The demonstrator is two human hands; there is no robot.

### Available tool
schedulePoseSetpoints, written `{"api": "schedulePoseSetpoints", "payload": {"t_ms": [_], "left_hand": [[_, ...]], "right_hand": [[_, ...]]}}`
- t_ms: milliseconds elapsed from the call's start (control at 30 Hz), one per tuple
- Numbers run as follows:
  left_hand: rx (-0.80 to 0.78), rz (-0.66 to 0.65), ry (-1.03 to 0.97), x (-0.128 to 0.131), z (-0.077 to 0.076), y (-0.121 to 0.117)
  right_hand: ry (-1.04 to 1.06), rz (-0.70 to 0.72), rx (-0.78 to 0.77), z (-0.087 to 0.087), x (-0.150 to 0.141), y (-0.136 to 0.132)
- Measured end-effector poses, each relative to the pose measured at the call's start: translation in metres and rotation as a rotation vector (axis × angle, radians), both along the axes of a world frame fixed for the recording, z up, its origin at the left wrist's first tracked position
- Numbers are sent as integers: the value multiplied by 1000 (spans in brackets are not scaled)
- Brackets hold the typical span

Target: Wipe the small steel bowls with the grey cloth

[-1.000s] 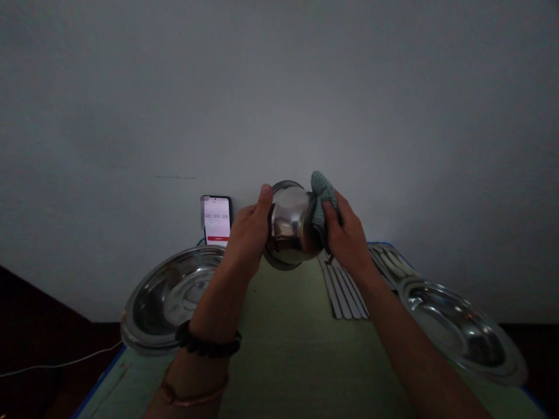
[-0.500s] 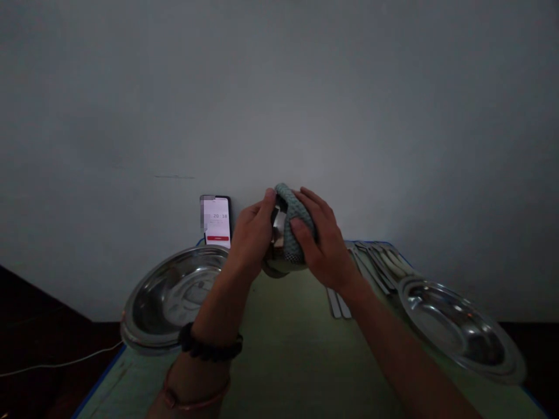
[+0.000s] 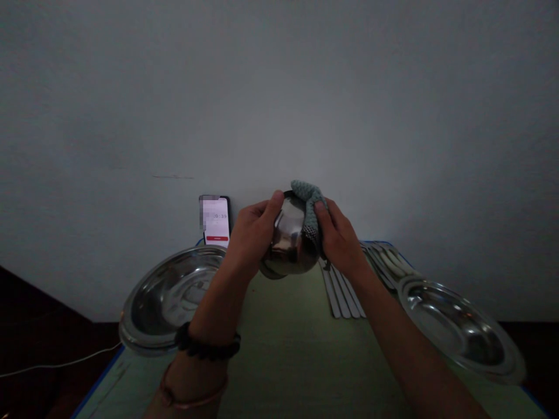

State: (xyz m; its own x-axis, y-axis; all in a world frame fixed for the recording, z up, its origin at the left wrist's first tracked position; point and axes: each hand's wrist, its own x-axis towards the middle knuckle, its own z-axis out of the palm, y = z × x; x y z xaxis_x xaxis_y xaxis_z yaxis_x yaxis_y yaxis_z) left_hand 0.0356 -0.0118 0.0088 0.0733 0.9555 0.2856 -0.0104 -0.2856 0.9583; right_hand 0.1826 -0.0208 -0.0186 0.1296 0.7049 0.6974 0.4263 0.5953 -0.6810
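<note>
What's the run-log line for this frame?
left hand: holds metal pot | right hand: holds cloth against pot | table: basin at left, cutlery and bowl at right

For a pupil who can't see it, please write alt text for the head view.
A left hand grips a shiny metal vessel above a green table; the right hand holds a grey-green cloth against it. A basin and phone sit left; utensils and a dish lie right.

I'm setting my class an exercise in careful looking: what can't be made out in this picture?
All in the head view:
Metal pot: inside hidden by its outer wall.
Right hand: most fingertips hidden behind the cloth and pot.
Phone: screen partly covered by blurred squares.
Bowl at left: partly hidden by the left forearm.
</note>
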Motion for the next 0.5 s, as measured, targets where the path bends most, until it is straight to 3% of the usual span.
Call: {"api": "schedulePoseSetpoints", "payload": {"t_ms": [500], "left_hand": [[15,-54,18,-2,0,1]], "right_hand": [[33,22,-70,-1,2,0]]}}
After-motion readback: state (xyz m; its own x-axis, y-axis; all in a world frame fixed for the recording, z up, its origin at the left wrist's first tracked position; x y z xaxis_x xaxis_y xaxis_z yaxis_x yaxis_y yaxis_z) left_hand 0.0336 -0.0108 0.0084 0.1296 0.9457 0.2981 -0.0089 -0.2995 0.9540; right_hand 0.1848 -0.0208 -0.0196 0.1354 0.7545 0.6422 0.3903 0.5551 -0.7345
